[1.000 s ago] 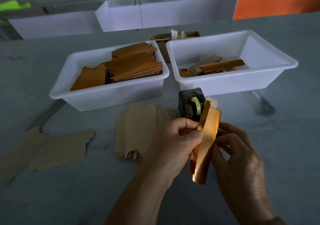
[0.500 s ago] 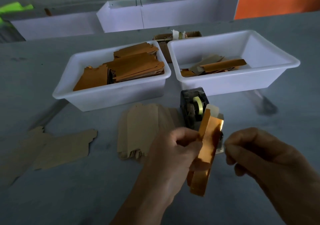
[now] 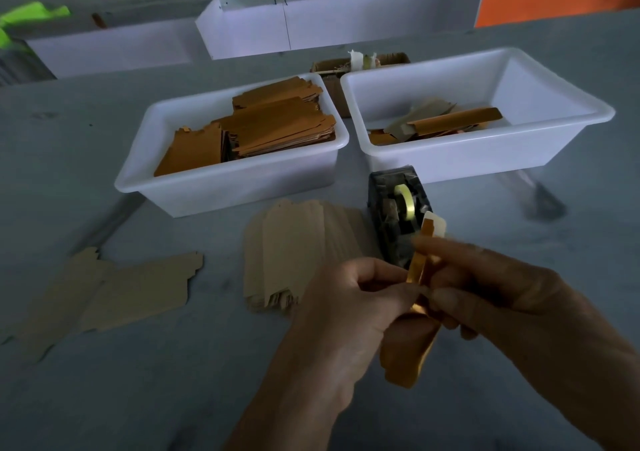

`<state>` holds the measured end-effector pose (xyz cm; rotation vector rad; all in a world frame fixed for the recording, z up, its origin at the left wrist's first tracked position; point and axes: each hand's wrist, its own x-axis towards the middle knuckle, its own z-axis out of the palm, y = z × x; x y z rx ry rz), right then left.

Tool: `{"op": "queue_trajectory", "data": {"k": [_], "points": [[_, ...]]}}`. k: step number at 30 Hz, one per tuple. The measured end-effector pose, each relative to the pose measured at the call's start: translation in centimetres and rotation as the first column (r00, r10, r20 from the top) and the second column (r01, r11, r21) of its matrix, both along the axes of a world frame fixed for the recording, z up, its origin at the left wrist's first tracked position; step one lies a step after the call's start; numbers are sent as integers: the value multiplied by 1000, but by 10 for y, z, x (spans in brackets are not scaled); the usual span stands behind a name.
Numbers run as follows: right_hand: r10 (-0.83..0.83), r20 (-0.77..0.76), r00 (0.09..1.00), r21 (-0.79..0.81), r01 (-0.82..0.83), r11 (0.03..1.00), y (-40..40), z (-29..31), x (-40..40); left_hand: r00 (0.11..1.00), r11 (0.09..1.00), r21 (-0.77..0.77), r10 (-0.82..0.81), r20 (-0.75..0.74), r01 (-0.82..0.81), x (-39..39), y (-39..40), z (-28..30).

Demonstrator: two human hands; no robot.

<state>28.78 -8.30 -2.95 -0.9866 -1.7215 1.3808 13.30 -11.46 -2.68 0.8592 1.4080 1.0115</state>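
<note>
Both the left hand [image 3: 349, 298] and right hand [image 3: 491, 294] pinch a folded gold carton [image 3: 412, 343].

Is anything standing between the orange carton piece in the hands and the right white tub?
Yes. The tape dispenser stands on the table between the orange carton piece, held by the left hand and right hand, and the near wall of the right tub. Passing above it looks clear.

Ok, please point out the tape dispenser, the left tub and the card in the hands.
tape dispenser [image 3: 394, 220], head view: middle of its dark body.
left tub [image 3: 221, 190], head view: front wall.
card [image 3: 407, 355], head view: lower orange half.
</note>
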Motion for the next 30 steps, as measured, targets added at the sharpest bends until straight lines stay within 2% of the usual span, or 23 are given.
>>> {"op": "queue_trajectory", "data": {"k": [4, 9, 15, 17, 22, 26, 30], "points": [[-35, 15, 999, -2, 35, 999, 4, 0, -1, 997, 1000, 7, -15, 80, 14, 0, 1, 2], [-113, 170, 979, 61, 104, 993, 4, 1, -3, 990, 999, 7, -54, 129, 54, -1, 3, 1], [-201, 231, 952, 106, 181, 978, 3, -2, -6, 967, 989, 21, -149, 205, 148, -7, 3, -1], [-223, 259, 940, 139, 192, 972, 2, 0, -8, 979, 994, 28, -110, 171, 106, -6, 1, 0], [-280, 336, 899, 264, 196, 944, -3, 4, -12, 1000, 998, 60, -8, -22, 9, 2, -1, 0], [-355, 395, 847, 330, 230, 916, -5, 4, -16, 986, 973, 218, 104, -131, -74, 16, -6, -2], [-419, 426, 802, 376, 264, 888, -8, 5, -19, 931, 924, 341, 267, -248, -174, 30, -8, -12]]}}
